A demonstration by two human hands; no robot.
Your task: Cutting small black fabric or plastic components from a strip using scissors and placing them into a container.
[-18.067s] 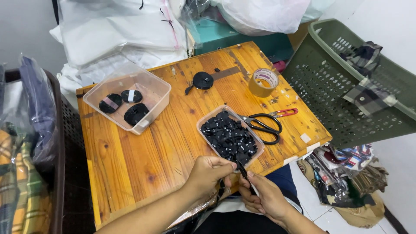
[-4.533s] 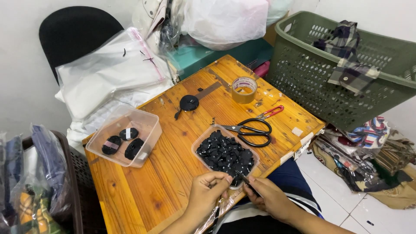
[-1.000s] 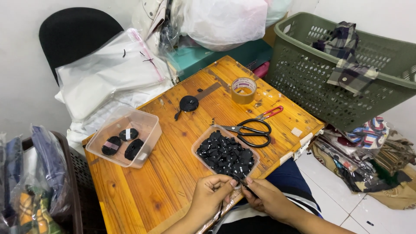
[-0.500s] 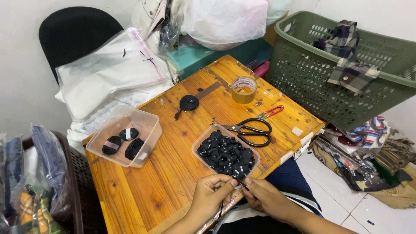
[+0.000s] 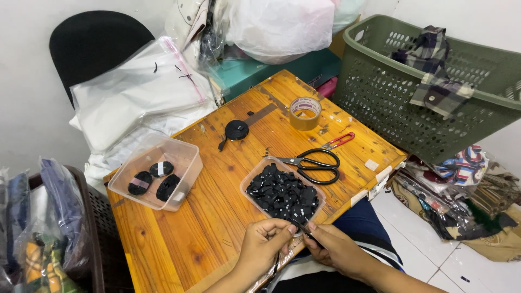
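Observation:
My left hand [image 5: 264, 246] and my right hand [image 5: 335, 248] meet at the near edge of the wooden table [image 5: 217, 217], pinching a small black piece [image 5: 298, 227] between their fingertips. Just beyond them stands a clear tub [image 5: 282, 194] full of several small black pieces. Black-handled scissors [image 5: 316, 161] lie to the tub's right. A larger clear container [image 5: 156, 171] on the left holds three black round rolls.
A roll of brown tape [image 5: 304, 112] and a black round item [image 5: 236, 129] sit at the table's far side. A green laundry basket [image 5: 434, 87] with checked cloth stands at right. Plastic bags [image 5: 141, 92], a black chair and a dark bin [image 5: 49, 228] are at the left.
Both hands stayed at the table's near edge working the small black piece; the fingers shifted slightly. The view has not moved since 4.5 s ago.

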